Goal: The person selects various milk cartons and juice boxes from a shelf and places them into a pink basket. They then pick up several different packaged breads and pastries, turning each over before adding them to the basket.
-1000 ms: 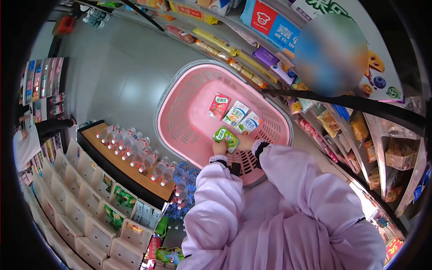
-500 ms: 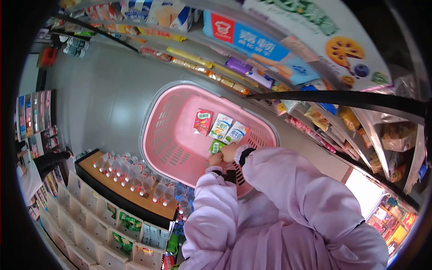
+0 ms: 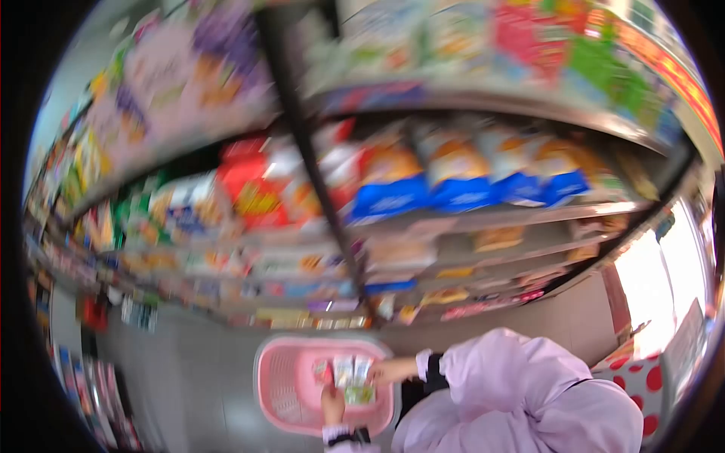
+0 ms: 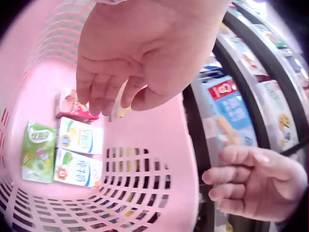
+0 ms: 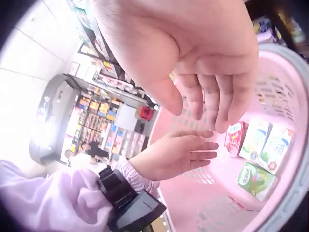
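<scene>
The pink basket [image 4: 159,128] stands below my hands, with four-sided drink cartons lying on its bottom. The green carton [image 4: 38,153] lies beside two white milk cartons, one [image 4: 79,137] next to the red carton [image 4: 71,106] and the other [image 4: 77,167] at the far side from it. My left hand [image 4: 152,53] hovers over the basket, palm showing, fingers loosely bent and holding nothing. Opposite it, my right hand [image 4: 260,183] is raised with its fingers spread and slightly bent, likewise holding nothing. Both hands are apart from the cartons.
Shelves with blue-and-orange snack bags [image 3: 461,170] rise behind the basket, blurred in the head view. Grey floor [image 3: 204,377] extends to the left. A white thing with red dots [image 3: 634,377] stands at the right. Another person [image 5: 91,152] is far off.
My hands have come away from the green carton and moved apart from each other. The head view has tilted up, so the shelves fill more of it and the basket sits lower.
</scene>
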Tool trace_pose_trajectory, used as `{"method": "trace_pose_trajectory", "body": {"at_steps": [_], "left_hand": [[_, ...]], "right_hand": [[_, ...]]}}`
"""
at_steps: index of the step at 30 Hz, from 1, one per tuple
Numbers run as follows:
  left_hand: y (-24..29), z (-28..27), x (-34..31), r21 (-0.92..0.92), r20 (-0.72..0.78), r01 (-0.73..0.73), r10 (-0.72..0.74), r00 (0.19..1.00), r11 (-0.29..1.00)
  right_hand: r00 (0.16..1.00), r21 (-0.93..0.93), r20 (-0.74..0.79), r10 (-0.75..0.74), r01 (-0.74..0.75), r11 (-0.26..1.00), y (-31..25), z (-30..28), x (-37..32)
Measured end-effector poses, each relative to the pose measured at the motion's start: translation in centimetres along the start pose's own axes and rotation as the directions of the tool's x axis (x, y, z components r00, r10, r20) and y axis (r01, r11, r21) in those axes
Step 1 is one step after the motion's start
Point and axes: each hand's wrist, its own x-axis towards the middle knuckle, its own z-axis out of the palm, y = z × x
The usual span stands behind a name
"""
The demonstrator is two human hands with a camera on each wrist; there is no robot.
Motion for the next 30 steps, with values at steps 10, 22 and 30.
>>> {"method": "trace_pose_trajectory", "body": {"at_steps": [10,22,30], "left_hand": [[17.2,14.1,-1.9,-0.121,0.58,-0.079,0.135,0.803,0.989],[45.3,30.6,-15.1,-0.32,0.882,-0.181,0.363,0.3,0.93],[54.2,37.6,-18.0,-0.481,0.835,-0.361,0.543,0.089,0.799]], "right_hand": [[0.881,0.034,-0.463,-0.093,0.122,0.992,-1.0,-3.5,-27.2],[0.581,0.086,-0.803,-0.132,0.333,0.939,-5.6,-0.5,-53.3],[0.369,-0.014,-0.924,-0.104,0.241,0.971,-6.8,-1.6,-64.7]]}}
